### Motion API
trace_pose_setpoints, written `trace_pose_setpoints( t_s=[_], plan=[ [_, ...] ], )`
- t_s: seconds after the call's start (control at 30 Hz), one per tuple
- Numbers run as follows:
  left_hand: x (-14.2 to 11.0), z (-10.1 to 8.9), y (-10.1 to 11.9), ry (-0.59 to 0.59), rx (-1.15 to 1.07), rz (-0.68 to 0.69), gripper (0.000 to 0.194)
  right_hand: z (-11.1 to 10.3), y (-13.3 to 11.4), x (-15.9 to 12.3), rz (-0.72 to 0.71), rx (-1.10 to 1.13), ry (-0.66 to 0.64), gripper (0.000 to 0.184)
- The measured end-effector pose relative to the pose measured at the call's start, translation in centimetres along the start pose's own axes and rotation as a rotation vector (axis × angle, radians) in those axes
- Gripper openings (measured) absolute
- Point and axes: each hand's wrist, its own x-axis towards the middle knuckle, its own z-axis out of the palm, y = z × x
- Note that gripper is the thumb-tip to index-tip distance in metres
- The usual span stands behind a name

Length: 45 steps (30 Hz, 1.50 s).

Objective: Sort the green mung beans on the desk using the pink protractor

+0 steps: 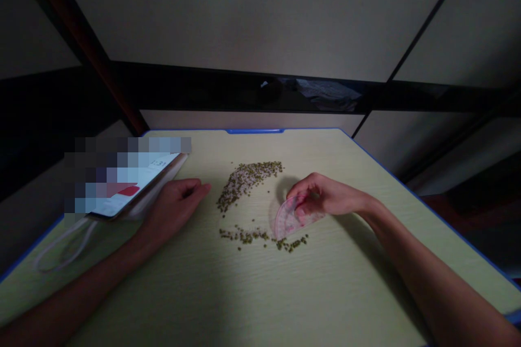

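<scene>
Pink protractor, right hand (315, 198) bent inward.

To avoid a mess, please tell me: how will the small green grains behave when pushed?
The small green grains would probably scatter, since they lie loose and some sit apart. They may roll a little, as they look roundish. Each is likely light, being so small.

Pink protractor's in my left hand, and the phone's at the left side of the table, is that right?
Not quite: the head view shows the pink protractor in your right hand, not the left. The phone is indeed at the left side of the table.
</scene>
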Motion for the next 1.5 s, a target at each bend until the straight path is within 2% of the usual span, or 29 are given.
trace_pose_setpoints(
  t_s=[0.2, 0.63, 1.2, 1.5],
  plan=[
    [0.0, 0.1, 0.2, 0.008, -0.014, -0.004, 0.033, 0.0, 0.1, -0.1, 0.033, -0.025, 0.007, 0.016],
    [0.1, 0.2, -0.1, 0.012, 0.005, 0.013, 0.034, 0.6, 0.2, 0.4, -0.06, -0.081, 0.044, 0.01],
    [-0.1, 0.1, 0.3, 0.005, -0.01, -0.007, 0.033, 0.7, -0.3, 0.0, 0.061, 0.015, 0.012, 0.014],
    [-0.1, 0.0, 0.3, -0.006, -0.006, -0.019, 0.033, 0.9, 0.0, 0.3, -0.003, -0.018, 0.017, 0.013]
  ],
)
